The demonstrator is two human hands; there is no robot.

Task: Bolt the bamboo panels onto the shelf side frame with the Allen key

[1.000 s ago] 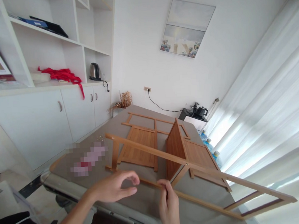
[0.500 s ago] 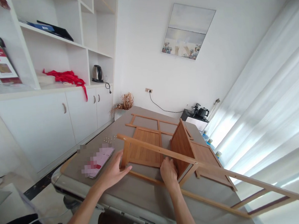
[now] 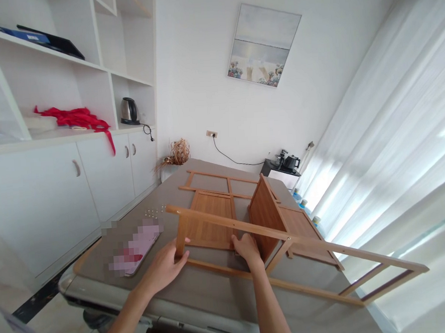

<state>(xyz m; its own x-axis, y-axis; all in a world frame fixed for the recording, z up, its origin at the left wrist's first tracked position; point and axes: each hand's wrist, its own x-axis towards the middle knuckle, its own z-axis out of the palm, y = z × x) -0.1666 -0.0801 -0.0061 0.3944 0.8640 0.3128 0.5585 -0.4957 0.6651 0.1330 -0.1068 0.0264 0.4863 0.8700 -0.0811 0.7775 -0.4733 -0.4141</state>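
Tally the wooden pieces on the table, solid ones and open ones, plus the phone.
Solid: 3 (left flat panel, upright panel, right flat panel)
Open: 2 (near frame, far frame)
Phone: 1
Total: 6

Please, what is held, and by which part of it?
The left hand holds the wooden frame by the short crosspiece at its left end. The right hand is at the near edge of the flat panel; its grip is unclear.

Single head-worn view: close above near edge of table, facing forward and down across it toward far edge, wall behind.
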